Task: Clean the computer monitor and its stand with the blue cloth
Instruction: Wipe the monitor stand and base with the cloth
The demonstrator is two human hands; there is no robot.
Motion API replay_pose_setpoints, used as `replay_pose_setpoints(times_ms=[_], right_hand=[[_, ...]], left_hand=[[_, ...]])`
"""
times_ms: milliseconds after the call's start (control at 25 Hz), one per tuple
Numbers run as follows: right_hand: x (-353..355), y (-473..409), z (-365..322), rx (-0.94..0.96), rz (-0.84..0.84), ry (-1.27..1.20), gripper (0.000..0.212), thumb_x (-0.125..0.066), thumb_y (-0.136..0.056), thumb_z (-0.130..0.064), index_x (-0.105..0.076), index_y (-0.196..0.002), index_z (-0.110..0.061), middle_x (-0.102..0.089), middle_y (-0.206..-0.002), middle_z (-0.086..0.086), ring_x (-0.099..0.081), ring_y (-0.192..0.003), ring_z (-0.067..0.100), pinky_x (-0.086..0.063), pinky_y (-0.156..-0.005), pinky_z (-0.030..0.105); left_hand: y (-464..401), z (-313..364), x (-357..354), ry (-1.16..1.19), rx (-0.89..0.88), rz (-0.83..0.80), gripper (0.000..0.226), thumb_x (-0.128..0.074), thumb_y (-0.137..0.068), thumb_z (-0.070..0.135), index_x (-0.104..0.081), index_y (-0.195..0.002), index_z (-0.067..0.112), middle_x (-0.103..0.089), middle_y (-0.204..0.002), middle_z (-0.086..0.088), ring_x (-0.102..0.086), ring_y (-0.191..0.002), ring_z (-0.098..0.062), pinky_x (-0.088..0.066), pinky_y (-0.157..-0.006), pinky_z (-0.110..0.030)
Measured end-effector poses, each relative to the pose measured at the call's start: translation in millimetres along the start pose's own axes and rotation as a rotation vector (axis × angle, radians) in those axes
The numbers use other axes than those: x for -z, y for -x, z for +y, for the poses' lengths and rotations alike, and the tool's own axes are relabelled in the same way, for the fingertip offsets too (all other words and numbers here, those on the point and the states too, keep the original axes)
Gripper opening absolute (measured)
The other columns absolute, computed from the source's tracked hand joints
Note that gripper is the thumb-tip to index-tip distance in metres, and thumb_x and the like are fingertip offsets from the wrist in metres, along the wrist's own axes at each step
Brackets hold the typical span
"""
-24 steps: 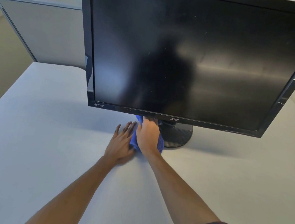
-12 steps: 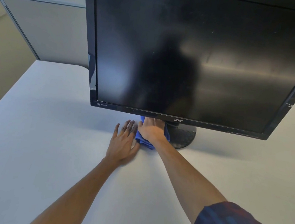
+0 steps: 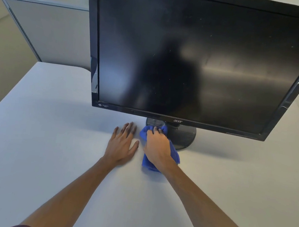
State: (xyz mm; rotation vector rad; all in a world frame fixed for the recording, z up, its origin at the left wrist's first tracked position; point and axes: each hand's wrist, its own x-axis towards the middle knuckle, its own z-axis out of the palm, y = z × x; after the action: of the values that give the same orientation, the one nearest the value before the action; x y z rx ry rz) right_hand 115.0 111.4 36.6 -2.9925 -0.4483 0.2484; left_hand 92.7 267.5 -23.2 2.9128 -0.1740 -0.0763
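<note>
A black monitor (image 3: 195,59) with a dark screen stands on a round black stand base (image 3: 183,136) on the white desk (image 3: 42,149). My right hand (image 3: 157,145) grips the blue cloth (image 3: 173,154) and presses it on the left front part of the base. The cloth trails from the base down onto the desk under my wrist. My left hand (image 3: 122,142) lies flat on the desk, fingers spread, just left of the cloth and apart from the base.
A grey partition panel (image 3: 49,32) rises behind the desk at the far left. The desk's left edge runs diagonally from the panel toward the lower left. The monitor's lower bezel overhangs the base and hides its back part.
My right hand has drawn back toward me with the cloth, from under the bezel to the front edge of the base. The left hand has stayed flat on the desk.
</note>
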Motion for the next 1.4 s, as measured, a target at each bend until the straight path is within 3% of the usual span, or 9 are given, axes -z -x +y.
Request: replay_pose_setpoints(times_ms=[80,200,280,440,720,920,1040,1240,1400], right_hand=[[2.9,6.1,-3.1,0.035,0.023,-0.012,0.040,-0.049,-0.092,-0.019,-0.047,-0.130,-0.006,-0.048,-0.137,0.017,-0.044,-0.127,0.031,-0.040,-0.100,0.039],[5.2,-3.1,-11.8,-0.014,0.071,0.025,0.056,-0.058,-0.089,-0.017,-0.038,-0.141,-0.005,-0.044,-0.141,0.020,-0.043,-0.130,0.033,-0.043,-0.102,0.040],[4.9,-26.7,-12.4,-0.114,0.125,0.085,0.058,-0.074,-0.075,-0.021,-0.054,-0.127,-0.005,-0.060,-0.120,0.019,-0.059,-0.110,0.033,-0.051,-0.091,0.039],[14.0,-67.7,-12.1,-0.118,-0.163,-0.027,0.038,-0.039,-0.100,-0.023,-0.049,-0.132,-0.006,-0.051,-0.138,0.017,-0.046,-0.127,0.034,-0.035,-0.106,0.039],[-2.0,-33.9,-10.2,-0.015,0.079,-0.043,0.044,-0.044,-0.093,-0.026,-0.047,-0.132,-0.006,-0.050,-0.137,0.015,-0.042,-0.130,0.030,-0.032,-0.109,0.045],[-11.1,-22.4,-11.8,0.013,0.035,-0.045,0.060,-0.042,-0.096,-0.028,-0.026,-0.149,-0.005,-0.029,-0.156,0.013,-0.020,-0.146,0.025,-0.018,-0.117,0.047],[-5.6,-39.1,-8.2,-0.028,0.034,-0.032,0.055,-0.040,-0.095,-0.027,-0.036,-0.144,-0.003,-0.042,-0.147,0.015,-0.035,-0.138,0.029,-0.024,-0.115,0.048],[17.2,-58.7,-11.6,-0.109,0.022,-0.088,0.033,-0.040,-0.095,-0.027,-0.064,-0.107,-0.007,-0.066,-0.114,0.016,-0.060,-0.107,0.036,-0.044,-0.092,0.039],[2.3,-47.2,-12.6,-0.070,0.019,0.011,0.045,-0.039,-0.096,-0.031,-0.050,-0.130,-0.003,-0.055,-0.133,0.017,-0.049,-0.124,0.033,-0.033,-0.106,0.045]], left_hand=[[5.1,-5.6,1.8,0.015,0.026,0.019,0.081,0.002,-0.088,0.060,-0.001,-0.157,0.018,0.004,-0.163,0.001,0.002,-0.152,-0.018,0.006,-0.121,-0.038],[7.5,-6.3,2.2,0.035,0.034,0.030,0.079,0.001,-0.089,0.058,0.000,-0.156,0.017,0.007,-0.160,0.004,0.002,-0.152,-0.017,0.006,-0.122,-0.038],[7.2,-5.2,1.5,0.033,0.031,0.033,0.079,0.001,-0.089,0.058,0.000,-0.156,0.017,0.007,-0.161,0.003,0.003,-0.152,-0.016,0.007,-0.122,-0.037],[6.8,-8.3,1.2,0.044,0.033,0.038,0.078,-0.003,-0.090,0.059,-0.003,-0.156,0.017,0.004,-0.162,0.002,0.004,-0.151,-0.015,0.006,-0.122,-0.037],[7.0,-6.9,1.8,0.019,0.038,0.035,0.079,-0.002,-0.089,0.059,-0.004,-0.156,0.017,-0.001,-0.164,-0.001,0.000,-0.152,-0.018,0.008,-0.121,-0.036],[6.4,-6.0,0.4,0.042,0.040,0.038,0.076,-0.001,-0.089,0.060,0.004,-0.153,0.020,0.006,-0.161,0.003,0.010,-0.147,-0.012,0.010,-0.120,-0.035],[6.9,-5.9,1.2,0.051,0.037,0.044,0.079,-0.001,-0.089,0.060,-0.001,-0.156,0.018,0.009,-0.159,0.004,0.011,-0.146,-0.010,0.010,-0.120,-0.034],[7.8,-7.2,2.5,0.046,0.036,0.035,0.079,-0.001,-0.089,0.059,-0.001,-0.156,0.018,0.010,-0.159,0.005,0.010,-0.148,-0.011,0.009,-0.121,-0.035],[7.5,-6.9,1.2,0.038,0.045,0.027,0.077,0.000,-0.089,0.059,0.005,-0.154,0.020,0.014,-0.158,0.006,0.009,-0.150,-0.013,0.011,-0.120,-0.034]])
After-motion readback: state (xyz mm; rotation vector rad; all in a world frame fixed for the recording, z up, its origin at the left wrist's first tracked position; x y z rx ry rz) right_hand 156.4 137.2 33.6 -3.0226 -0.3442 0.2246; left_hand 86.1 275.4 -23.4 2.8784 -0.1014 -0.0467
